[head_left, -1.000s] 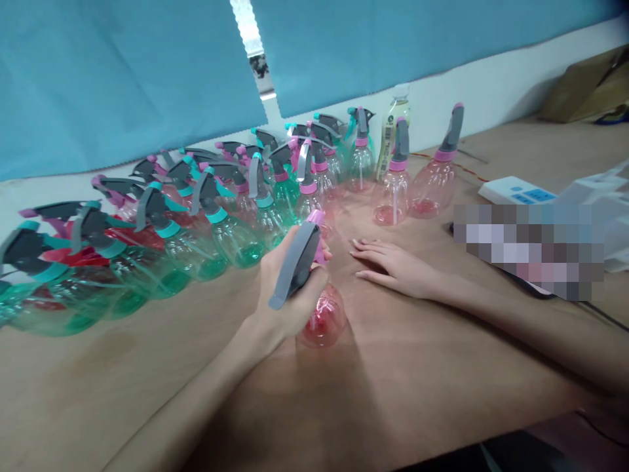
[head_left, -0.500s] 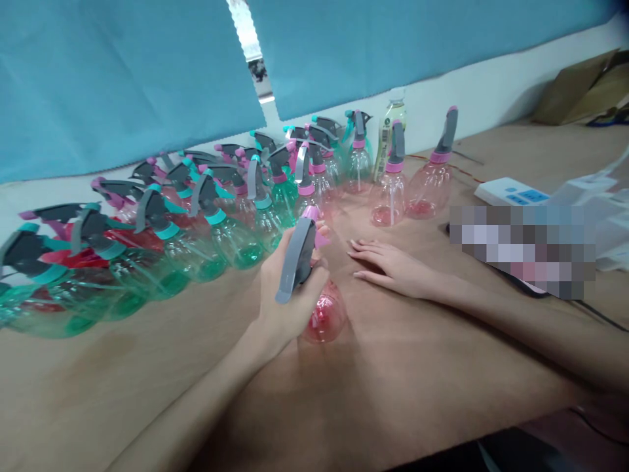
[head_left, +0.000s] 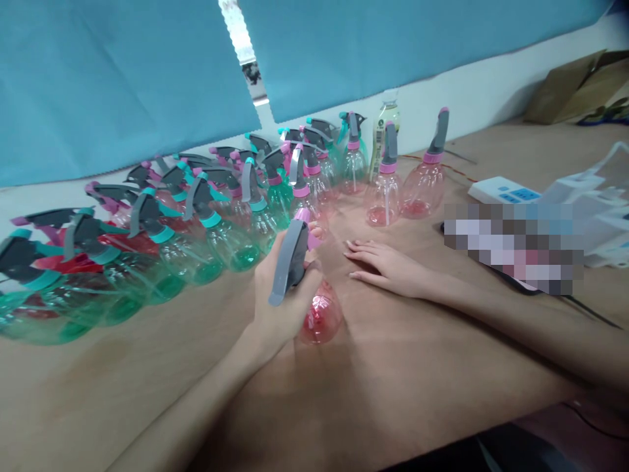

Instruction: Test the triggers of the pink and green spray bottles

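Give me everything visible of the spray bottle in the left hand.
The spray bottle has a see-through, pinkish-red body, apparently plastic, rounded towards the base. Its long grey top ends in a pink tip facing away from the camera. It stands roughly upright, between the nearby bottles and the camera. The left hand grips its upper part, hiding the neck. Whether its base touches the table is unclear.

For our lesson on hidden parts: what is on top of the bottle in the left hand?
A grey-and-pink spray head tops the pink bottle. The left hand covers the bottle's neck, so where they join cannot be seen.
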`<state>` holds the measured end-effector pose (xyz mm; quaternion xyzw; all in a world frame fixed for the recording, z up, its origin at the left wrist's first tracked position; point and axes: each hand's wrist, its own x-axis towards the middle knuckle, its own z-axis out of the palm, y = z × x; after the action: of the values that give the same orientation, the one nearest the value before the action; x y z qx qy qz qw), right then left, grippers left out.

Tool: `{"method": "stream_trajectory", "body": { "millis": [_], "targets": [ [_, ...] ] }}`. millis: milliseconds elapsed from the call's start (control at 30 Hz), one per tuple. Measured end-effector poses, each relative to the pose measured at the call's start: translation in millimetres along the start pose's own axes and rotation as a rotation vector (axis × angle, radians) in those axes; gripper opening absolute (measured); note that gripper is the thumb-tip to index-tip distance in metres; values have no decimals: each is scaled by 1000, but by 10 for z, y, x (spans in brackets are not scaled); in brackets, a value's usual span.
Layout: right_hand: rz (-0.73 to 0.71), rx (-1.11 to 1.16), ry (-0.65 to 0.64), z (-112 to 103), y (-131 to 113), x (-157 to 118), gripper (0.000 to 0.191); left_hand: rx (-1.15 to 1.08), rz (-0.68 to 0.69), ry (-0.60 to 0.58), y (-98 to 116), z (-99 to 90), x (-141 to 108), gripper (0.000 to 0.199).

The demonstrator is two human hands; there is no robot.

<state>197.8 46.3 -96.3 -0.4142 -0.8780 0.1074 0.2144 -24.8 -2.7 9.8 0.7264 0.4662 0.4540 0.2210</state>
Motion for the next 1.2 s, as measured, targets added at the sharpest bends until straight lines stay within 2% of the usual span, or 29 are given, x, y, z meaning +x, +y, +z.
{"method": "stream_trajectory", "body": {
  "millis": [167,333,967,1200],
  "targets": [
    [5,3,-11,-5,-5,-1,56,-27,-3,-13,10,-6,-1,20],
    [9,-4,-12,6,6,-6,57,50,2,33,-25,-9,-14,6],
    [10,30,6,19,20,-19,56,-25,-32,-19,-14,-1,-13,12],
    [10,42,15,16,14,-21,53,-10,-23,-5,-29,5,-12,10]
  ]
}}
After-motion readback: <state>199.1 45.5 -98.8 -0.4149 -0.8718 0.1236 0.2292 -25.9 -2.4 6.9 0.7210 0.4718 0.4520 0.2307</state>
